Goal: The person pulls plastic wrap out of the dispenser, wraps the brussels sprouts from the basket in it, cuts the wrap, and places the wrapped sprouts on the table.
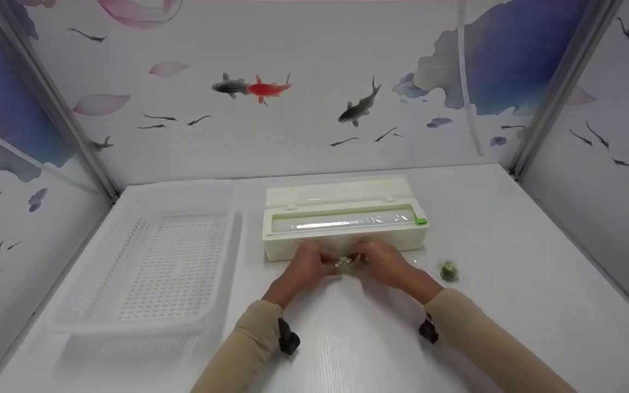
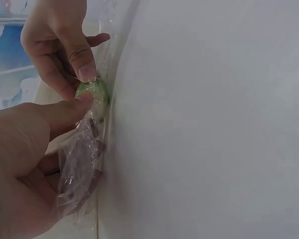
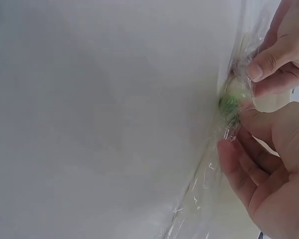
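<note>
A small round green item (image 2: 100, 91) is wrapped in clear cling film (image 2: 77, 164), just in front of the white film dispenser (image 1: 342, 244). My left hand (image 1: 308, 263) pinches the item and its film from the left, thumb on the green surface in the left wrist view. From the other side my right hand (image 1: 383, 263) pinches the film close against the item between thumb and fingers. Loose film hangs over the left fingers, and more film (image 3: 197, 191) trails beside the right hand. The item's exact kind cannot be told through the film.
The dispenser's lid (image 1: 342, 189) is raised, with a film roll (image 1: 342, 220) inside and a green slider (image 1: 421, 221) at its right end. A second film-wrapped green ball (image 1: 449, 271) lies to the right. At left stands a white perforated basket (image 1: 175, 267). Printed panels enclose the table.
</note>
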Motion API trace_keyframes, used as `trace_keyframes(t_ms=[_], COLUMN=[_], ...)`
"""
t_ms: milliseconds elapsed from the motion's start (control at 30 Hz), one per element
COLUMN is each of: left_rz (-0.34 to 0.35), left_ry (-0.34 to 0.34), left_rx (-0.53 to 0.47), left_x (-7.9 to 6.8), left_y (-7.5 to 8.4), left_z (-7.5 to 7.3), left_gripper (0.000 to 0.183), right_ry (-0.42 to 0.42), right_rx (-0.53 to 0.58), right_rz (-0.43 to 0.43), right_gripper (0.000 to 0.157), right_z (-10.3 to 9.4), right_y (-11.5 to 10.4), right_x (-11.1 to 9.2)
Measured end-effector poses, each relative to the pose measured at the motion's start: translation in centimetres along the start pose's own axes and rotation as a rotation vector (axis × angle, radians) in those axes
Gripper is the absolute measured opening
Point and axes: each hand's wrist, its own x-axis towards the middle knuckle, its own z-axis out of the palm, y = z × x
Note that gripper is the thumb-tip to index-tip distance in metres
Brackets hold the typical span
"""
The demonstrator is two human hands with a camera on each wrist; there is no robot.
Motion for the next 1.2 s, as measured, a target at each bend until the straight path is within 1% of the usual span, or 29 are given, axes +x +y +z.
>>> trace_keyframes(t_ms=[133, 200, 267, 367, 467, 600, 700, 800, 933, 1000, 1067, 1133, 1200], left_rz=[-0.033, -0.046, -0.045, -0.035, -0.04, -0.041, -0.015, -0.003, 0.009, 0.019, 0.038, 0.048, 0.041], left_ry=[-0.001, -0.004, -0.011, -0.025, -0.042, -0.076, -0.086, -0.079, -0.074, -0.079, -0.089, -0.099, -0.108], left_rx=[0.005, 0.011, 0.021, 0.047, 0.068, 0.062, 0.059, 0.065, 0.068, 0.07, 0.078, 0.083, 0.091], left_x=[-0.04, -0.12, -0.24, -0.33, -0.37, -0.41, -0.31, -0.22, -0.3, -0.35, -0.41, -0.47, -0.54], left_y=[-0.03, 0.02, 0.08, 0.23, 0.34, 0.33, 0.17, 0.05, 0.0, 0.02, 0.05, 0.16, 0.41], left_z=[0.1, 0.06, -0.05, -0.24, -0.42, -0.62, -0.57, -0.46, -0.58, -0.64, -0.63, -0.57, -0.53], left_gripper=[0.01, 0.009, 0.009, 0.01, 0.011, 0.013, 0.015, 0.014, 0.01, 0.011, 0.012, 0.013, 0.013], right_ry=[-0.059, -0.079, -0.093, -0.094, -0.088, -0.082, -0.075, -0.081, -0.116, -0.14, -0.164, -0.181, -0.189], right_rx=[0.041, 0.068, 0.091, 0.109, 0.103, 0.082, 0.057, 0.045, 0.081, 0.117, 0.145, 0.163, 0.169], right_rz=[0.048, 0.055, 0.059, 0.066, 0.079, 0.12, 0.142, 0.121, 0.063, 0.054, 0.062, 0.068, 0.066], right_gripper=[0.022, 0.021, 0.018, 0.015, 0.015, 0.017, 0.017, 0.018, 0.021, 0.024, 0.026, 0.025, 0.021], right_z=[-0.27, -0.46, -0.62, -0.72, -0.69, -0.65, -0.68, -0.79, -0.88, -0.88, -0.81, -0.72, -0.65], right_y=[-0.08, -0.11, -0.1, -0.01, -0.06, -0.44, -0.68, -0.76, -0.65, -0.59, -0.48, -0.47, -0.47], right_x=[0.24, 0.34, 0.41, 0.48, 0.51, 0.47, 0.37, 0.35, 0.53, 0.56, 0.48, 0.39, 0.29])
